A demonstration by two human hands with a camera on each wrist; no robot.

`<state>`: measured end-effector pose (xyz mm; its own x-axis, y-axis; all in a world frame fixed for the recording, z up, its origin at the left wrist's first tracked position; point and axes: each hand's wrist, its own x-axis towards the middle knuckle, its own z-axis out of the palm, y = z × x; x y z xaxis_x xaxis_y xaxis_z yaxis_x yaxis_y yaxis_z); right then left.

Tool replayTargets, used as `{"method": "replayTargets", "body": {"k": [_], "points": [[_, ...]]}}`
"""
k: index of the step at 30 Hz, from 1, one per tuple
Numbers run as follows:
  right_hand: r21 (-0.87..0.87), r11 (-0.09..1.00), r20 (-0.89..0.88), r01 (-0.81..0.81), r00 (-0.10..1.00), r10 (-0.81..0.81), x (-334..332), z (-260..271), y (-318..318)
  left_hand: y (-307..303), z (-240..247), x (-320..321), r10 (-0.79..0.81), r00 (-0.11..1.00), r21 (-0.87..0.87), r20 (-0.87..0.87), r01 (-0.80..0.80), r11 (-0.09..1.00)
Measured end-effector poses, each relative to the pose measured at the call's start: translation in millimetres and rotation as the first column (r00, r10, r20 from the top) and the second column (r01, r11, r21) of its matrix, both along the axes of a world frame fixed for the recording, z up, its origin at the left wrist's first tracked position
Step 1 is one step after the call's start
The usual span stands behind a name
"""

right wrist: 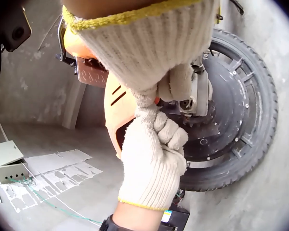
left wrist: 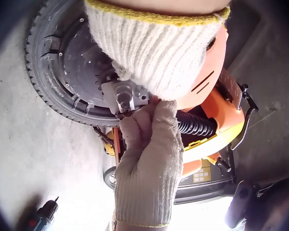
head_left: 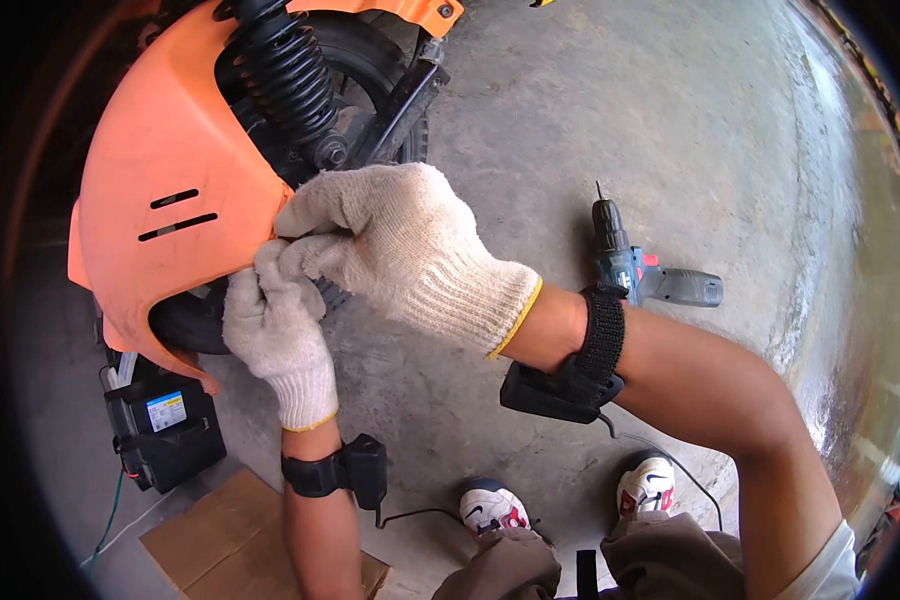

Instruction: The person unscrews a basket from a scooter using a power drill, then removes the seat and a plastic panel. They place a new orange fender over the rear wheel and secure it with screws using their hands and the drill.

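Note:
Both hands wear off-white knit gloves with yellow cuffs and meet at the lower edge of an orange rear fender [head_left: 170,150]. The right hand [head_left: 400,240] comes from the right and pinches the fender's edge between thumb and fingers. Close under it, the left hand [head_left: 283,335] has its fingers bent around the same edge, overlapping the right fingertips. In the right wrist view, a bit of orange shows between the gloves; anything smaller there is hidden by the fingers. Beside the hands are a black wheel [right wrist: 226,125] and a coiled shock absorber [head_left: 285,80].
A cordless drill [head_left: 620,262] lies on the concrete floor at the right. Lower left are a black box with a blue label [head_left: 170,445] and a cardboard sheet [head_left: 225,535]. Cables run near the person's shoes [head_left: 493,507]. A pale metal box [right wrist: 12,168] stands farther off.

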<state>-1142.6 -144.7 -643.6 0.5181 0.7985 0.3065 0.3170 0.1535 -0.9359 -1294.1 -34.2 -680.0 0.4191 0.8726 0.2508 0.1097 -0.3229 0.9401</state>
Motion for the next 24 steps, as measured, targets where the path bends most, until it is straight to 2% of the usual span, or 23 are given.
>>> {"method": "replayTargets", "body": {"k": [2,5,8,11,13,15,17,19,20,22,24], "points": [[0.011,0.999,0.198,0.037,0.979,-0.039,2.0,-4.8,3.7,5.4,-7.8,-4.7,-0.02,0.999,-0.001,0.037,0.02,1.0],[-0.119,0.991,0.541,0.064,0.841,0.011,2.8,-7.6,12.3,-7.6,2.3,5.4,-0.019,0.991,-0.061,0.131,0.027,0.998],[-0.089,0.995,0.563,0.035,0.826,0.021,6.3,-2.4,11.4,-6.5,3.4,4.4,-0.022,0.993,-0.051,0.114,0.028,0.998],[-0.045,0.999,0.431,-0.006,0.902,0.024,7.3,-2.1,11.5,2.5,-1.8,-4.3,-0.066,0.993,-0.028,0.093,0.069,0.997],[-0.056,0.998,0.491,-0.025,0.87,0.049,8.0,-6.4,11.1,3.5,-2.7,-4.7,-0.068,0.993,-0.024,0.096,0.071,0.997],[-0.076,0.996,0.521,-0.042,0.85,0.075,8.9,-7.1,8.9,11.9,-8.7,-4.6,-0.028,0.999,0.067,0.027,0.026,0.997],[-0.106,0.993,0.524,-0.054,0.846,0.102,8.2,-4.6,4.2,11.3,-9.4,-4.9,-0.009,1.0,0.059,0.019,0.008,0.998],[-0.096,0.995,0.524,0.0,0.85,0.05,4.0,-6.3,8.9,-13.2,14.2,9.6,-0.015,0.998,-0.05,0.068,0.019,0.999],[-0.09,0.996,0.524,0.027,0.851,0.024,2.3,-6.9,10.2,-15.3,12.8,13.2,0.03,0.997,-0.032,0.067,-0.028,0.999],[-0.095,0.993,0.369,0.066,0.929,-0.026,-1.4,-1.9,6.4,-14.8,10.4,19.5,0.125,0.99,0.006,0.069,-0.126,0.992],[-0.075,0.991,0.271,0.108,0.959,-0.084,-1.8,0.0,5.5,-11.7,11.4,13.5,0.069,0.997,-0.009,0.035,-0.068,0.998]]}}
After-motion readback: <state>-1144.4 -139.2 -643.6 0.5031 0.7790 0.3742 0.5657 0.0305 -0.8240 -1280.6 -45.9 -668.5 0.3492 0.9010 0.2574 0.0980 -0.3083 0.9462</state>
